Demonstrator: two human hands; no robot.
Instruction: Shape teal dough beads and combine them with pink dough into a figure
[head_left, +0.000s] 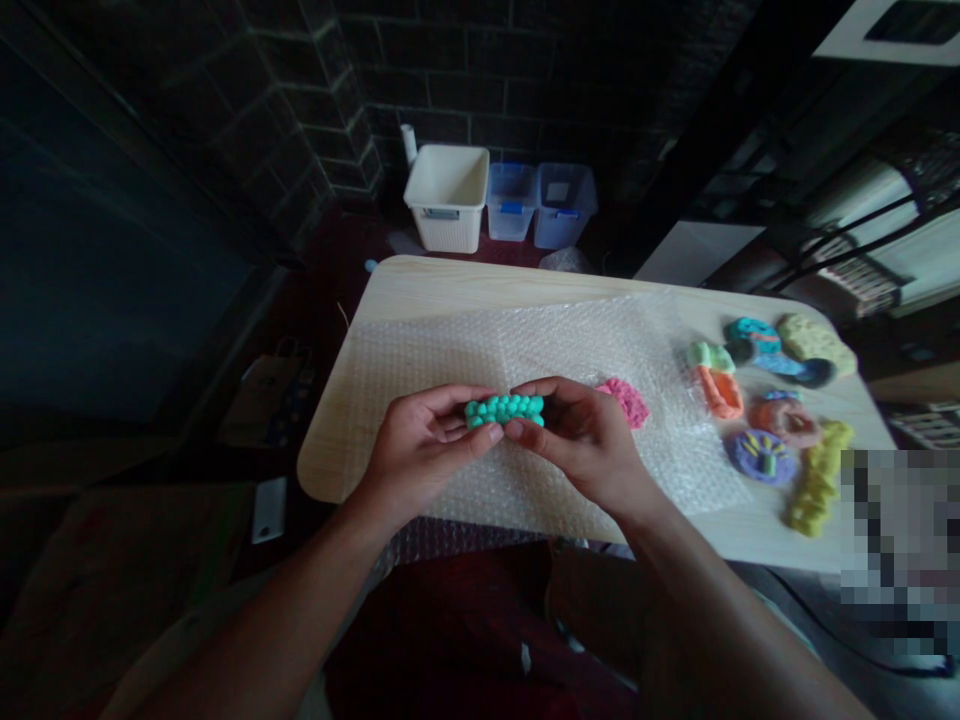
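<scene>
- left hand (424,450): fingers curled, pinching one end of teal modelling clay bar (504,410), held over bubble wrap (480,370) on pale wood table (420,285)
- right hand (581,440): fingers closed on bar's other end
- pink clay lump (630,402): on wrap, just beside right hand
- purple clay disc (761,457), yellow-green clay strip (819,478): on table, farther right

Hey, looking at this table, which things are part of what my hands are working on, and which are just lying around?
Being worked on: teal bumpy clay piece, held by left hand and right hand.

Just lying about: pink clay piece, orange clay piece, purple clay disc, bubble wrap, white basket.
</scene>
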